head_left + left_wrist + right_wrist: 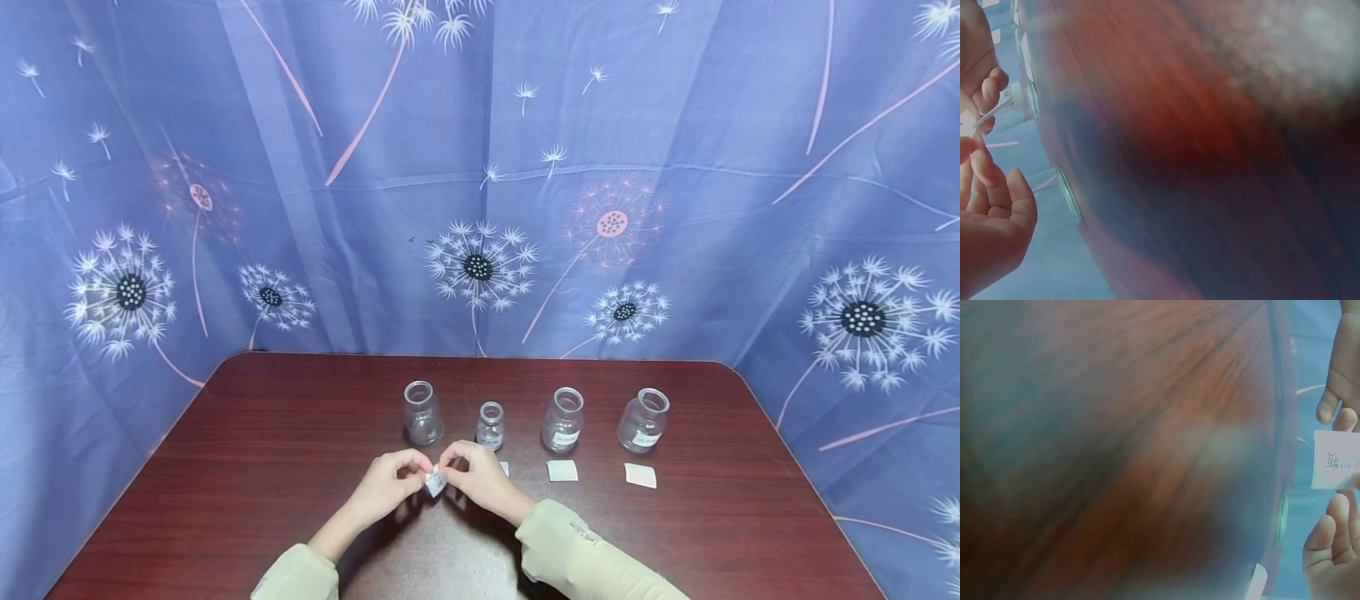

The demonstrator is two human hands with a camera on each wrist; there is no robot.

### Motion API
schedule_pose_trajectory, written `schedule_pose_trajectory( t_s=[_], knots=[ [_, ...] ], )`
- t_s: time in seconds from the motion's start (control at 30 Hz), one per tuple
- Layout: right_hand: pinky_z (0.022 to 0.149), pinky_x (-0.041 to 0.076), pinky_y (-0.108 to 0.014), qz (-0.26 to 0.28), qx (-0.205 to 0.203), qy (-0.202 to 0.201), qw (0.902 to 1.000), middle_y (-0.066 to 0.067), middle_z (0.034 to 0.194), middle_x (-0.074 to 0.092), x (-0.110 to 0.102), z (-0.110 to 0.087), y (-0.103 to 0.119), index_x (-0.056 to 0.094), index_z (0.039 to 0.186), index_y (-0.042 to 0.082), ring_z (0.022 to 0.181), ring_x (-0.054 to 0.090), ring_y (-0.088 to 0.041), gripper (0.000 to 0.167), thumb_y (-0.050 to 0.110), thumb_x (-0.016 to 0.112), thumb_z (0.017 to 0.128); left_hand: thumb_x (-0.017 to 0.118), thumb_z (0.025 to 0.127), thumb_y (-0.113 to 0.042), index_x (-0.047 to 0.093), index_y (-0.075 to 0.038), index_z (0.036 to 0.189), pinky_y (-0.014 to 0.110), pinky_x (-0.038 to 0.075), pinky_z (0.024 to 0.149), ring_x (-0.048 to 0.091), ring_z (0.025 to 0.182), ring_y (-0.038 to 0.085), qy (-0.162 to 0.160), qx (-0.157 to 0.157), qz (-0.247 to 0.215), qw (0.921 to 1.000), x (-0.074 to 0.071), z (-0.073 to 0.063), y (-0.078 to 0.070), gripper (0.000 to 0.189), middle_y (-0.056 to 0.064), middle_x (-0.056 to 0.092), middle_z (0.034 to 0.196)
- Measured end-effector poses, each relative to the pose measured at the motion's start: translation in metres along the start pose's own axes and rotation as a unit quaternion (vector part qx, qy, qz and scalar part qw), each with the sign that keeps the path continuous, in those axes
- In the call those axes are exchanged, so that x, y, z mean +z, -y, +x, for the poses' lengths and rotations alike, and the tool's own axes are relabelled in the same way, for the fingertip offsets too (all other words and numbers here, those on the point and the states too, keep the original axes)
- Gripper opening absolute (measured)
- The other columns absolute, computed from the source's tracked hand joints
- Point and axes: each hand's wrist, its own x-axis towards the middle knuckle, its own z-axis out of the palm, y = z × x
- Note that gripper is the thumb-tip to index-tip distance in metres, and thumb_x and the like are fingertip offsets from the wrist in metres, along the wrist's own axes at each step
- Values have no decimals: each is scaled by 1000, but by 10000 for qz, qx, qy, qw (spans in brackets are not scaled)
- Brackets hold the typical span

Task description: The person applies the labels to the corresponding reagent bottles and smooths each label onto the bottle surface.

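A small white sticker label [435, 482] is held between my two hands above the table. My left hand [384, 486] pinches its left side with thumb and forefinger, and my right hand [480, 478] pinches the other side. Dark writing shows on the label [1334, 460] in the right wrist view; the left wrist view catches it nearly edge-on. Just behind the hands stands a clear glass jar [423, 419] on which no label shows. A smaller glass jar [491, 421] with a white label stands behind my right hand.
To the right stand two more glass jars, a middle one [562, 417] and a far right one [642, 419], each with a white label. White paper pieces lie before them, one [562, 471] and another [641, 475]. A third piece [504, 468] is partly hidden by my right hand.
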Motion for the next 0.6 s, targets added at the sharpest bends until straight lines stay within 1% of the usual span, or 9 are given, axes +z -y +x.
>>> schedule_pose_trajectory(
  t_s=[0.1, 0.23, 0.4, 0.5, 0.6],
  knots=[
    [60, 41, -15, 4, -59, -68, 10000, -3, 74, 60, -1, 1, 0, 60, 72, 7, 65, 49, -2, 4, 4, 62, 73, 59, 74, -2, 61, -9, 81, 18, 41, 56, 50, 58, 2, -161, -127, 54, 9998, 0, 1, 1, 10, 3, 64, 74],
    [60, 41, -16, -25, -62, -123, 9999, -3, 75, 60, -2, 1, -1, 60, 74, 7, 65, 50, -5, 3, 6, 63, 74, 59, 74, -1, 62, -11, 79, 18, 40, 53, 48, 54, 2, -433, -216, 145, 9987, 0, 2, 1, 11, 1, 63, 72],
    [58, 42, -16, 63, 157, -83, 9998, -4, 76, 63, -5, 1, -1, 61, 78, 6, 62, 50, -6, 4, 6, 63, 75, 59, 73, 0, 63, -11, 78, 18, 40, 52, 48, 53, 2, -656, -298, 198, 9972, -1, 3, 1, 13, 0, 63, 71],
    [54, 41, -16, 196, 341, -44, 9992, -5, 73, 62, -7, 2, -2, 61, 79, 7, 57, 48, -4, 5, 4, 62, 75, 60, 72, 0, 64, -12, 77, 18, 39, 51, 47, 53, 2, -753, -343, 223, 9963, -1, 3, 0, 13, -1, 62, 68],
    [50, 40, -15, 405, 420, -49, 9983, -9, 70, 62, -9, 3, 0, 60, 78, 4, 52, 45, -1, 5, 0, 59, 76, 61, 72, 0, 64, -11, 77, 18, 39, 50, 46, 52, 1, -838, -338, 196, 9957, -2, 4, -2, 13, 0, 62, 67]
  ],
)
